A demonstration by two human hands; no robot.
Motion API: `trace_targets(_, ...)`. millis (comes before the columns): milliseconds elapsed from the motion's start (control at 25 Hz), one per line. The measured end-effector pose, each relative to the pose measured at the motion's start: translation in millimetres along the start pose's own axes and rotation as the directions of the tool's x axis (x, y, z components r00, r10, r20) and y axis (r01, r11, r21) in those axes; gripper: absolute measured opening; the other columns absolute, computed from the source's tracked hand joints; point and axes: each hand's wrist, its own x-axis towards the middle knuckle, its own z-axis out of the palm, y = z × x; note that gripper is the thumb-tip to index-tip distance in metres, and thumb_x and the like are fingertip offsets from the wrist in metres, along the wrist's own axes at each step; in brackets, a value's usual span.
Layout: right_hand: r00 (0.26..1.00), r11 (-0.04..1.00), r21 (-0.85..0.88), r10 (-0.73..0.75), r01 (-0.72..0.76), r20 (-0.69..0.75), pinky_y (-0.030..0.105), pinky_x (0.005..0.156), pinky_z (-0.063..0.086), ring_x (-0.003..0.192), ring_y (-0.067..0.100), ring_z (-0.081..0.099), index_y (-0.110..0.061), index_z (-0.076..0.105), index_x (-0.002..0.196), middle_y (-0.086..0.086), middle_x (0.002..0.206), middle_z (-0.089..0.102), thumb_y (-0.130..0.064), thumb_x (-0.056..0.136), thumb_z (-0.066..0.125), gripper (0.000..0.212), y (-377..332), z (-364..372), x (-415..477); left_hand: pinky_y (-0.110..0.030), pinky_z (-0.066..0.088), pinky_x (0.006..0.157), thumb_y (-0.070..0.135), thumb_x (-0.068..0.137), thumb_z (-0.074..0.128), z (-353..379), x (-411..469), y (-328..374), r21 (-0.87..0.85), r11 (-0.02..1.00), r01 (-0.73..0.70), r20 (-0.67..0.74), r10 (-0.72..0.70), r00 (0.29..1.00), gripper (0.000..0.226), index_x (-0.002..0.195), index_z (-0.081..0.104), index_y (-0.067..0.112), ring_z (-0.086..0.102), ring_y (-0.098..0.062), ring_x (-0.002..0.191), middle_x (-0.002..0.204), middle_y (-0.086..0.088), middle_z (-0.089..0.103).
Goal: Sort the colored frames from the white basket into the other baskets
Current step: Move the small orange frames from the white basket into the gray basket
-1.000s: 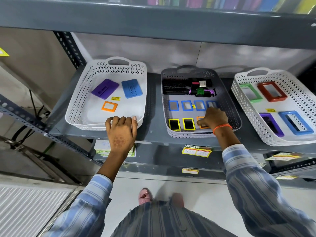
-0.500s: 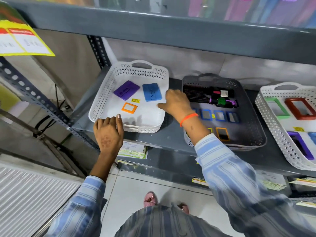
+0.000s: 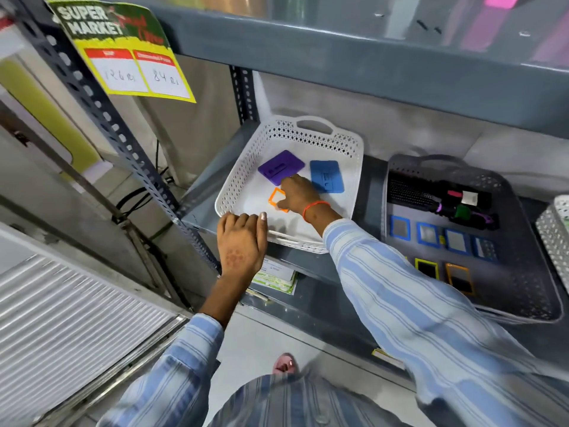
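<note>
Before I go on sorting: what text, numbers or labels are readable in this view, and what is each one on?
"SUPER MARKET": top of the yellow and green price sign hanging off the upper shelf.
"126" and "84", each with a small scrawl after it: handwritten in that sign's two white boxes.
Red headings above those boxes: too blurred to read.
Red script beside "SUPER MARKET": blurred.
Paper tags under the white basket: too small.
White label on the hairbrush in the grey basket: unreadable.

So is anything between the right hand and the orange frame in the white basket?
Nothing visible. The right hand is already at the orange frame, partly covering it on the white basket floor; purple and blue pieces lie behind it.
</note>
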Motion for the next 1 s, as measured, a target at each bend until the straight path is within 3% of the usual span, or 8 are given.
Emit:
trace_targets(160, 0.998, 0.998, 0.022, -0.065, 0.065, 0.004, 0.036, 0.091, 0.047, 0.113, 0.035, 0.056, -0.004, 0.058, 0.115, 0.017, 0.124, 0.059, -0.016, 0.077, 0.074, 0.043, 4.5, -1.3, -5.7, -0.042, 0.037, 0.091, 0.028, 0.098, 0.032, 1.0, -0.7, 0.8, -0.024, 1.000, 0.015, -0.006, -0.016, 1.000, 0.043, 0.081, 0.066, 0.008, 0.054, -0.032, 0.075, 0.073, -0.010, 0.067)
trace_targets(280, 0.994, 0.993, 0.064, -0.098, 0.095, 0.048, 0.036, 0.087, 0.047, 0.107, 0.031, 0.058, -0.005, 0.061, 0.106, 0.015, 0.115, 0.063, -0.029, 0.069, 0.081, 0.048, 5.4, 2.4, -13.0, -0.043, 0.038, 0.092, 0.027, 0.098, 0.031, 2.2, -2.0, 0.3, -0.031, 0.999, 0.015, -0.009, -0.015, 1.000, 0.042, 0.081, 0.065, 0.008, 0.053, -0.032, 0.075, 0.074, -0.011, 0.067)
trace_targets(400, 0.994, 0.997, 0.008, -0.082, 0.082, 0.065, 0.038, 0.094, 0.045, 0.111, 0.032, 0.055, -0.003, 0.059, 0.112, 0.018, 0.120, 0.058, -0.038, 0.070, 0.079, 0.058, 5.8, 5.4, -14.1, -0.044, 0.038, 0.092, 0.027, 0.099, 0.032, 1.7, -1.6, 1.7, -0.034, 0.999, 0.019, -0.005, -0.020, 1.000, 0.042, 0.080, 0.064, 0.007, 0.053, -0.032, 0.076, 0.074, -0.011, 0.067)
trace_targets(520, 0.998, 0.999, -0.018, -0.044, 0.045, 0.054, 0.035, 0.090, 0.047, 0.110, 0.032, 0.058, -0.002, 0.059, 0.112, 0.018, 0.120, 0.062, -0.035, 0.073, 0.077, 0.054, 6.5, 3.2, -18.1, -0.045, 0.039, 0.094, 0.028, 0.099, 0.031, 0.0, -1.0, 3.5, -0.036, 0.999, 0.025, 0.004, -0.024, 1.000, 0.043, 0.082, 0.065, 0.008, 0.054, -0.033, 0.077, 0.075, -0.011, 0.068)
trace_targets(640, 0.998, 0.999, 0.038, 0.040, -0.038, -0.055, 0.034, 0.085, 0.049, 0.108, 0.033, 0.060, -0.002, 0.061, 0.108, 0.018, 0.117, 0.062, -0.032, 0.073, 0.076, 0.048, 16.1, -16.2, -36.3, -0.045, 0.035, 0.100, 0.033, 0.099, 0.030, -1.0, -3.0, 14.3, -0.040, 0.999, 0.011, 0.016, -0.011, 1.000, 0.044, 0.082, 0.064, 0.011, 0.056, -0.031, 0.081, 0.076, -0.008, 0.069)
trace_targets(800, 0.942, 0.966, 0.190, 0.220, -0.175, -0.252, 0.035, 0.081, 0.049, 0.098, 0.035, 0.062, -0.001, 0.066, 0.096, 0.020, 0.108, 0.064, -0.030, 0.069, 0.075, 0.040, 57.8, -53.8, -86.8, -0.040, 0.028, 0.108, 0.034, 0.098, 0.035, 4.8, -10.3, 51.1, -0.016, 0.993, -0.121, 0.014, 0.121, 0.993, 0.041, 0.084, 0.065, 0.011, 0.060, -0.030, 0.080, 0.075, -0.009, 0.070)
trace_targets(1000, 0.828, 0.861, 0.274, 0.496, -0.429, -0.262, 0.036, 0.080, 0.049, 0.097, 0.034, 0.064, 0.000, 0.067, 0.094, 0.019, 0.099, 0.072, -0.028, 0.072, 0.076, 0.037, 142.0, -76.3, -173.4, -0.038, 0.030, 0.107, 0.034, 0.097, 0.038, 15.1, -11.0, 103.4, -0.105, 0.969, -0.225, 0.112, 0.236, 0.965, 0.040, 0.085, 0.066, 0.009, 0.064, -0.030, 0.079, 0.079, -0.012, 0.072)
